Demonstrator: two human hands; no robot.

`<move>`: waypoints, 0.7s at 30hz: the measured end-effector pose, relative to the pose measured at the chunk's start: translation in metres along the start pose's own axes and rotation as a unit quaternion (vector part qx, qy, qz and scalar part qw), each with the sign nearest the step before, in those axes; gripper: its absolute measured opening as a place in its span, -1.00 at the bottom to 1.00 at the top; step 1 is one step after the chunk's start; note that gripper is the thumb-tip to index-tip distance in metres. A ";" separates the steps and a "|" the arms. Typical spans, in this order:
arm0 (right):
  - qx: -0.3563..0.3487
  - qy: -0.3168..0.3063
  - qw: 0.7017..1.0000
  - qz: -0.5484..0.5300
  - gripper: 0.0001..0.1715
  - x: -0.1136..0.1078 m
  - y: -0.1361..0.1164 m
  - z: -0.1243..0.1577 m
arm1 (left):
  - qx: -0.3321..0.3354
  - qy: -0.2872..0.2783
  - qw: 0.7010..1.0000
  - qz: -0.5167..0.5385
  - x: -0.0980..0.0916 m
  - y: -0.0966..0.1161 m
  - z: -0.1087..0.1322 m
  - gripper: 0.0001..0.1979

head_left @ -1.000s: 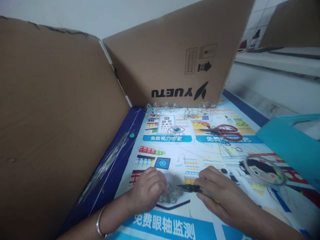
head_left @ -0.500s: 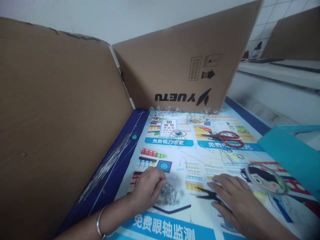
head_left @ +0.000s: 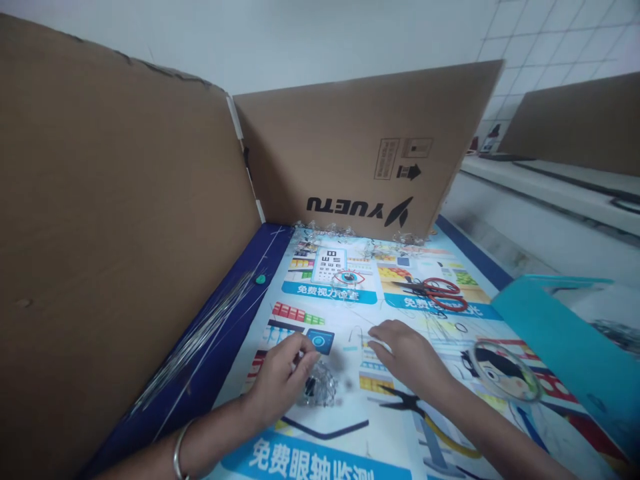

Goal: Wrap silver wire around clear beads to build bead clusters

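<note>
My left hand [head_left: 287,373] is closed in a pinch on a rounded cage of bent silver wire [head_left: 321,388], which hangs below the fingertips over the printed sheet. Its inner part looks dark and blurred. My right hand [head_left: 407,350] reaches over the sheet, thumb and forefinger apart, close to a thin hooked wire [head_left: 356,333]. Nothing can be seen held in it. Under the right forearm lie black-jawed pliers [head_left: 404,400] with yellow handles, partly covered by the arm.
Red-handled scissors [head_left: 440,293] lie beyond my right hand. Straight wires [head_left: 200,340] lie along the left side beside a green piece [head_left: 261,279]. A clear ring-shaped roll [head_left: 505,373] and a teal box [head_left: 570,353] are at right. Cardboard panels [head_left: 340,147] stand behind and left.
My right hand has let go of the pliers and moved forward and left, leaving them on the sheet. My left hand keeps the wire cage. The camera view has shifted slightly.
</note>
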State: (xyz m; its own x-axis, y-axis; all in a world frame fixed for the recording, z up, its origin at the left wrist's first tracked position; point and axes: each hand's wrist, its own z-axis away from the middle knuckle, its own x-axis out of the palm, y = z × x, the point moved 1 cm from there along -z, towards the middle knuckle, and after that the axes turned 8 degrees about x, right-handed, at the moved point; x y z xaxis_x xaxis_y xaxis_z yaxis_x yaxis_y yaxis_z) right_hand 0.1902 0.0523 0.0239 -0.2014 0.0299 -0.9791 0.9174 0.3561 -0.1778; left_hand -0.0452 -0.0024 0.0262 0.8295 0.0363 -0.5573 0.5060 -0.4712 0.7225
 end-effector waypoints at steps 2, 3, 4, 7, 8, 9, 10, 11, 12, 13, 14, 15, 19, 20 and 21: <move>-0.001 -0.013 1.000 0.014 -0.76 0.003 -0.005 -0.009 | -0.030 0.007 1.000 0.008 0.000 -0.002 -0.001 -0.81; -0.004 -0.020 1.000 0.022 -0.76 0.006 -0.007 -0.012 | -0.039 0.011 0.999 0.014 0.001 -0.002 -0.001 -0.81; -0.006 -0.026 0.999 0.031 -0.77 0.008 -0.010 -0.015 | -0.046 0.013 0.999 0.020 0.001 -0.003 -0.001 -0.81; -0.011 -0.045 0.997 0.062 -0.80 0.015 -0.016 -0.023 | -0.061 0.011 0.998 0.034 0.002 -0.003 -0.002 -0.81; -0.014 -0.052 0.996 0.071 -0.81 0.017 -0.018 -0.025 | -0.064 0.010 0.997 0.035 0.002 -0.003 -0.003 -0.81; -0.017 -0.058 0.995 0.079 -0.82 0.018 -0.019 -0.027 | -0.066 0.010 0.997 0.035 0.001 -0.003 -0.003 -0.81; -0.019 -0.065 0.994 0.086 -0.82 0.019 -0.019 -0.029 | -0.068 0.010 0.997 0.034 0.001 -0.002 -0.003 -0.81; -0.021 -0.070 0.993 0.092 -0.81 0.019 -0.020 -0.031 | -0.069 0.009 0.997 0.032 0.001 -0.001 -0.003 -0.81; -0.023 -0.075 0.992 0.097 -0.80 0.019 -0.021 -0.033 | -0.068 0.008 0.997 0.030 0.001 -0.001 -0.003 -0.82; -0.023 -0.080 0.991 0.101 -0.78 0.018 -0.022 -0.034 | -0.065 0.007 0.998 0.027 0.000 0.000 -0.003 -0.82; -0.024 -0.085 0.991 0.104 -0.75 0.017 -0.023 -0.035 | -0.060 0.005 0.998 0.023 0.000 0.000 -0.003 -0.83; -0.026 -0.090 0.990 0.106 -0.71 0.017 -0.024 -0.037 | -0.054 0.003 0.998 0.017 0.000 0.001 -0.002 -0.83; -0.030 -0.104 0.989 0.104 -0.66 0.015 -0.028 -0.039 | -0.033 -0.017 0.999 0.000 -0.001 0.003 -0.001 -0.84; -0.030 -0.106 0.989 0.102 -0.67 0.015 -0.029 -0.038 | -0.030 -0.025 0.999 -0.002 -0.001 0.004 -0.001 -0.84; -0.029 -0.108 0.989 0.099 -0.68 0.015 -0.030 -0.037 | -0.028 -0.035 0.999 -0.003 -0.001 0.004 0.000 -0.85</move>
State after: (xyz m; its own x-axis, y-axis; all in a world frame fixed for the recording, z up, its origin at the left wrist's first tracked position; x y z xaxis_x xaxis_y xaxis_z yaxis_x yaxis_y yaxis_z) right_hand 0.1474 0.0768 0.0182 0.0637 -0.0930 -0.9936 0.9087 0.4171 0.0192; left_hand -0.0438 -0.0041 0.0299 0.8084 -0.0231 -0.5881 0.5258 -0.4207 0.7393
